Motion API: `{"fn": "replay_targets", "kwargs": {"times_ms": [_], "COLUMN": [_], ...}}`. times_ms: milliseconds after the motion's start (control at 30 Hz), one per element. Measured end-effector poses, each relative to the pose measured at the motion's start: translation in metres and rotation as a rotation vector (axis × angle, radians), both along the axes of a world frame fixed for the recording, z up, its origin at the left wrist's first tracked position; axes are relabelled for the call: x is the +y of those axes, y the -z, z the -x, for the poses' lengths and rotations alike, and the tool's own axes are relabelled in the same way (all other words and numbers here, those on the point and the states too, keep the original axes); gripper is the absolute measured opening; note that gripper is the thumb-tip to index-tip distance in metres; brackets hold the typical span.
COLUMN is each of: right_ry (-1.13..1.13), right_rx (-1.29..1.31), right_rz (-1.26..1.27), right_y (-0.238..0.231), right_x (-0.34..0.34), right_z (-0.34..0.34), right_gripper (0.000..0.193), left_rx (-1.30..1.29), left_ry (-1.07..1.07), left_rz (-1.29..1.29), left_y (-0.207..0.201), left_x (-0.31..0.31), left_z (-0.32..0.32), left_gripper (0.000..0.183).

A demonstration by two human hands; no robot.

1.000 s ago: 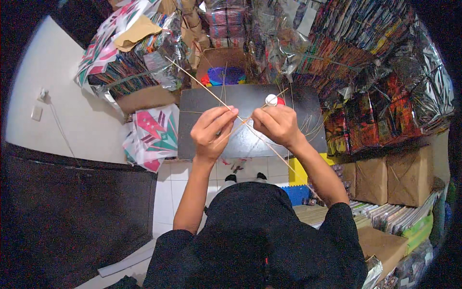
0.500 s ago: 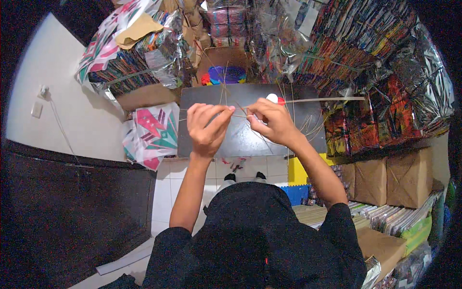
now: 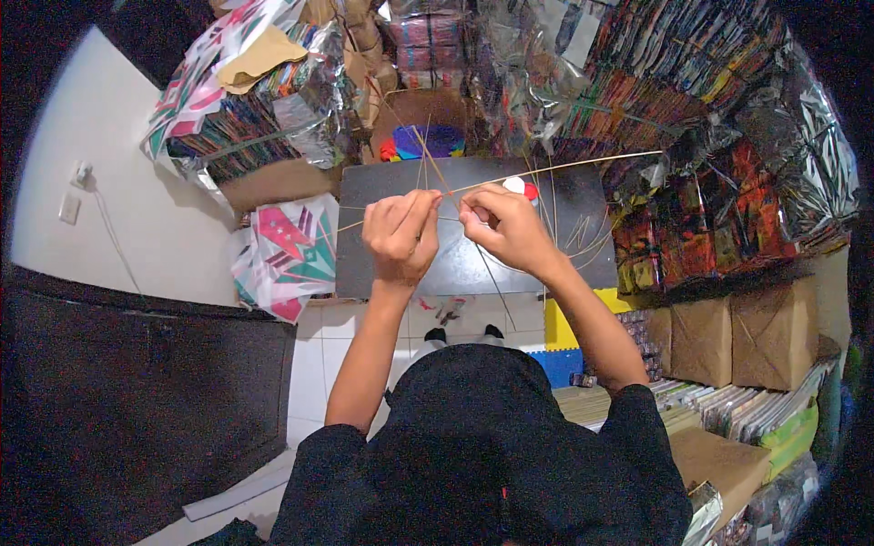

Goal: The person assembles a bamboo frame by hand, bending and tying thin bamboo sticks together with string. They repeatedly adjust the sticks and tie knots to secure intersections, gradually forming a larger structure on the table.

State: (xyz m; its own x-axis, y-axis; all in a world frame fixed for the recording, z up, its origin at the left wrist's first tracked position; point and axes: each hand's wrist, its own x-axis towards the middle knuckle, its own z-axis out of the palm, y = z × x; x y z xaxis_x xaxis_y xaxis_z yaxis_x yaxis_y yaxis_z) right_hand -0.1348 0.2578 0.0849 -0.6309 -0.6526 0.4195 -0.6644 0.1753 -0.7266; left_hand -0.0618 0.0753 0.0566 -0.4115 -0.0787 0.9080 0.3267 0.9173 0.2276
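At the left, a white sheet printed in pink and green (image 3: 282,250) lies beside the dark, smooth, rectangular worktop (image 3: 364,182). Next comes the left hand (image 3: 399,237), raised over the worktop, its fingers pinched narrow, apparently on a long, thin, pale tan stick (image 3: 601,161) close to where it crosses a thin orange-brown stick (image 3: 434,166). The pale one slants up toward the right; the other runs from the far side down toward the person. The crossing sits between the two hands, in the air. The right hand (image 3: 510,227) is just beside it, fingers drawn narrow; whether they grip a stick or something finer is too small to tell. Beyond that hand, a small round white object (image 3: 515,185) and a small round red object (image 3: 532,191) stand close together, and thin looped tan strands (image 3: 592,238) lie at the worktop's right end. The step in hand looks like steadying or joining the crossed sticks at their meeting point; the next move calls for a firm left pinch and an unchanged angle while the right fingers work there
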Motion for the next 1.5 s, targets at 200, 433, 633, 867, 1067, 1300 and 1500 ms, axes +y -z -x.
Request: {"fn": "replay_targets", "kwargs": {"times_ms": [200,433,633,867,1067,1300,1500], "right_ry": [0.027,0.008,0.025,0.038,0.048,0.029,0.017], "right_rx": [0.025,0.071,-0.036,-0.067,-0.063,-0.056,-0.054], "right_rz": [-0.038,-0.116,-0.111,-0.133,-0.177,-0.198,-0.223], "right_y": [0.005,0.007,0.02,0.016,0.014,0.018,0.019], "right_x": [0.001,0.003,0.003,-0.001,-0.002,-0.001,-0.001], "right_z": [0.002,0.006,0.011,0.01,0.009,0.011,0.013], "right_gripper": [0.019,0.02,0.024,0.025,0.023,0.023,0.024], "left_rx": [-0.162,-0.329,-0.307,-0.237,-0.312,-0.429,-0.551], "left_ry": [0.007,0.071,0.034,0.017,0.043,0.122,0.205], "left_rz": [-0.141,-0.319,-0.158,-0.16,-0.267,-0.41,-0.547], "left_y": [-0.001,-0.002,-0.005,0.006,0.009,0.01,0.008], "left_x": [0.008,0.009,0.009,0.01,0.014,0.01,0.006], "left_z": [-0.004,-0.009,-0.008,-0.001,0.0,0.0,0.0], "left_gripper": [0.012,0.008,0.018,0.008,0.005,0.013,0.017]}}
